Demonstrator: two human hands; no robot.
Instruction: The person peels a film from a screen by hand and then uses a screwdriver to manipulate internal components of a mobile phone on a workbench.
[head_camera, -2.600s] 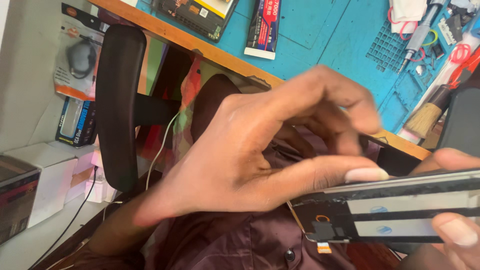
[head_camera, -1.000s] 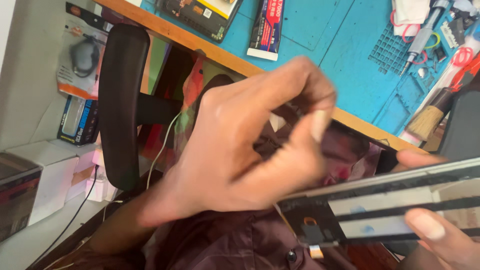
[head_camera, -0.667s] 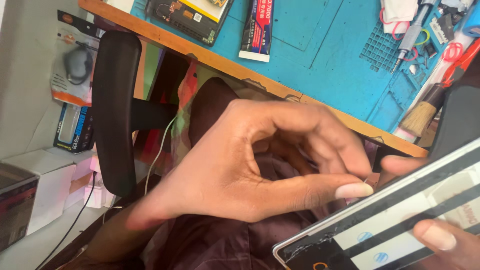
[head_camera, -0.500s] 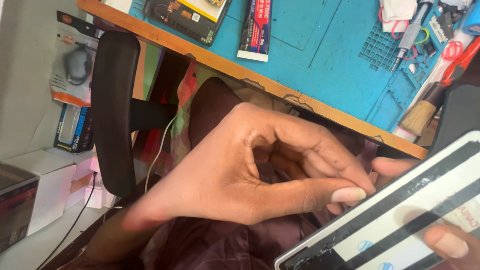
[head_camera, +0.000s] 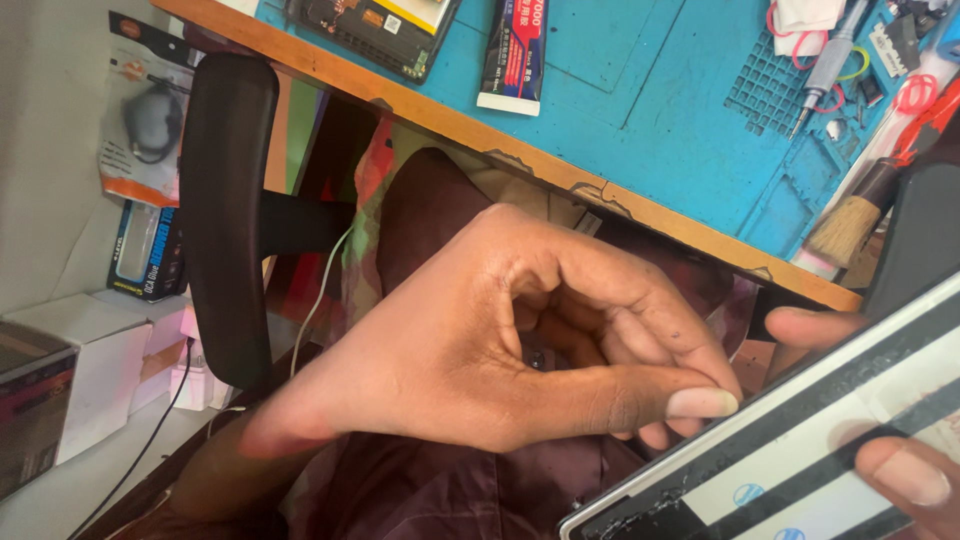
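My left hand (head_camera: 500, 370) fills the middle of the view, fingers curled in against the thumb. The thumb tip rests at the upper edge of a flat display panel (head_camera: 800, 450), white with black strips. I see nothing between the fingers. My right hand (head_camera: 900, 480) holds the panel at the lower right, thumb pressed on its face and a fingertip showing behind its top edge. The rest of that hand is out of frame. Below both hands lies my lap in dark maroon cloth.
A blue work mat (head_camera: 650, 110) covers a wood-edged desk, with a glue tube (head_camera: 515, 50), a brush (head_camera: 850, 215), red-handled scissors (head_camera: 925, 95) and a dark flat device (head_camera: 375, 30) on it. A black chair armrest (head_camera: 225, 210), a white cable and boxes (head_camera: 60, 390) stand at the left.
My left hand's fingers have curled from spread into a pinch at the panel's edge. The panel has tilted and come closer, so it looks larger at the lower right.
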